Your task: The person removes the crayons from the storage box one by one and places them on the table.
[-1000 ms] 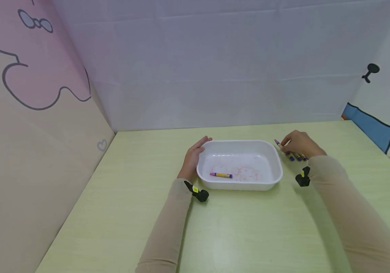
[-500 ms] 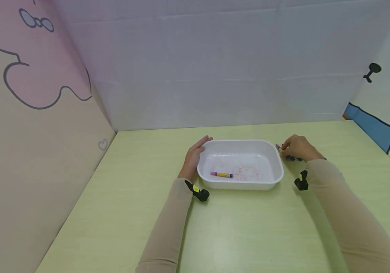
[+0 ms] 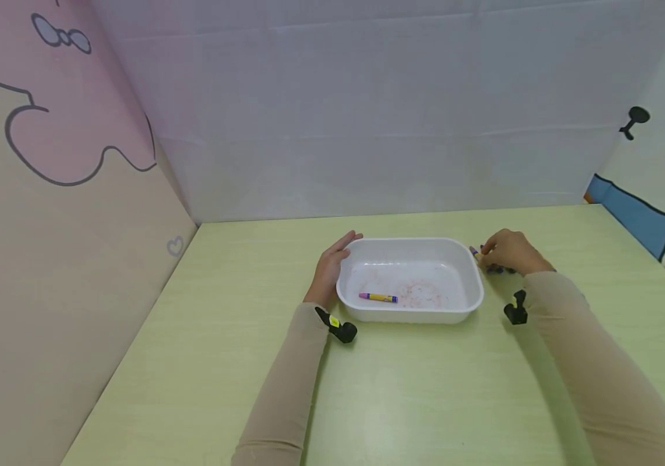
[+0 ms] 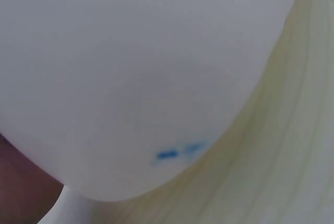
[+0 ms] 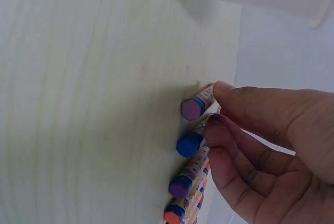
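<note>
A white plastic tray stands mid-table with a yellow-wrapped, pink-tipped crayon lying in it. Along the tray's left side rests my left hand, its fingers fairly straight against the wall. The left wrist view shows that wall close up, with blue smudges. To the right of the tray, my right hand pinches a mauve-ended crayon with thumb and fingertip. Beside that crayon, a blue crayon, a purple crayon and an orange crayon lie side by side, partly hidden by the fingers.
The light wood-grain table carries everything. A pale cloth wall rises behind it, with printed panels on the left and right. Reddish and dark crayon specks mark the tray floor.
My right hand has shifted slightly down and closer to the end crayon, now covering more of the crayon row. My left hand and the tray stay in place.
</note>
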A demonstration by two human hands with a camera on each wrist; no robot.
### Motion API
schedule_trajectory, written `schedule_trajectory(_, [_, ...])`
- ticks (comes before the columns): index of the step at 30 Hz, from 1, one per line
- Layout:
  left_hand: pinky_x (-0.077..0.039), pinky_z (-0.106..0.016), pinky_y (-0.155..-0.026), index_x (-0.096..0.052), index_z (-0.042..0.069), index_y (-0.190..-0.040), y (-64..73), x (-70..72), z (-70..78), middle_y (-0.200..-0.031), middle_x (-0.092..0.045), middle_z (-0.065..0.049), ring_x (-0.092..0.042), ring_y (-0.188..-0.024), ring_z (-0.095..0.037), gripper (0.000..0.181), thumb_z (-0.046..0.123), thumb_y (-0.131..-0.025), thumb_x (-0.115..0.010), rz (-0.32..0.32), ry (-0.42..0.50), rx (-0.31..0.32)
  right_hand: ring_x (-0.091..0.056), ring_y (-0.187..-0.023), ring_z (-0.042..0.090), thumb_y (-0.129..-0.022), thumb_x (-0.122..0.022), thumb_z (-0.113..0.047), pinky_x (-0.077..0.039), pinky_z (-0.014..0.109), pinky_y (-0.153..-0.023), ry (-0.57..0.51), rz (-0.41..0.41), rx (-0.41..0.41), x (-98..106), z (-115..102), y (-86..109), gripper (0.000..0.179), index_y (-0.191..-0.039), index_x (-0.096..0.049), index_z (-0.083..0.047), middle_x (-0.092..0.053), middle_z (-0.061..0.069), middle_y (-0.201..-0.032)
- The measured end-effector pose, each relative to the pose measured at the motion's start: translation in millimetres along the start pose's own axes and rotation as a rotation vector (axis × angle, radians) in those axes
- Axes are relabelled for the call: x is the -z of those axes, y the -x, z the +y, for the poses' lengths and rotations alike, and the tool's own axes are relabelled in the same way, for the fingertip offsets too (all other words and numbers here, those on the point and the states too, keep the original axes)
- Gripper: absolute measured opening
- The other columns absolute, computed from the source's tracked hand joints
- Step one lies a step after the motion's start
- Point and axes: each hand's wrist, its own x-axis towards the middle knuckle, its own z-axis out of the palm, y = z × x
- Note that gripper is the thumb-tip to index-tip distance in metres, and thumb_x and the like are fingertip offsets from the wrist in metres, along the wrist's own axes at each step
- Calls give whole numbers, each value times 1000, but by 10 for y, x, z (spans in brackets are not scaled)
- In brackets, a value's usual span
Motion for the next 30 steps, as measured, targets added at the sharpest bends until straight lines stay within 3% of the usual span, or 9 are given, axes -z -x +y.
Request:
schedule_trajectory(5, [-30,-32,-117,-43,22,-145,5,-4,2,-144,-50,8,-35,-140,-11,45,16,-102,-36,8,5,-7,-62,-87,34,-86,-66,-18,-53,47,-74,4,3,8,45,-7,11,39,-110,-64,12,-65,30,-107])
schedule_trajectory(9, [-30,-33,-117,-43,20,-145,1,-2,-5,-143,-52,8,-36,-140,-12,45,15,-101,-36,10,8,-15,-61,-96,41,-87,-66,-19,-50,58,-83,6,-1,10,84,-29,19,38,-110,-64,11,-63,31,-111])
schedule_trajectory(12, [-31,-33,-116,-45,22,-144,1,-2,-10,-142,-52,8,-37,-139,-12,44,16,-101,-37,13,9,-15,-60,-99,43,-87,-64,-18,-50,59,-84,1,-7,13,124,-60,28,38,-113,-64,10,-62,31,-114])
schedule_trajectory(20, [-29,-32,-117,-48,24,-142,-1,5,-18,-140,-53,10,-34,-140,-9,44,15,-100,-38,15,16,-25,-66,-78,30,-89,-62,-15,-55,45,-71,-21,-13,61,231,-166,18,38,-115,-61,12,-70,24,-93])
schedule_trajectory(30, [-30,-29,-116,-48,26,-141,0,8,-18,-138,-55,14,-36,-139,-6,43,17,-100,-38,18,0,-12,-59,-68,18,-90,-64,-24,-49,33,-56,-93,-58,60,310,-391,-5,42,-120,-62,5,-70,14,-87])
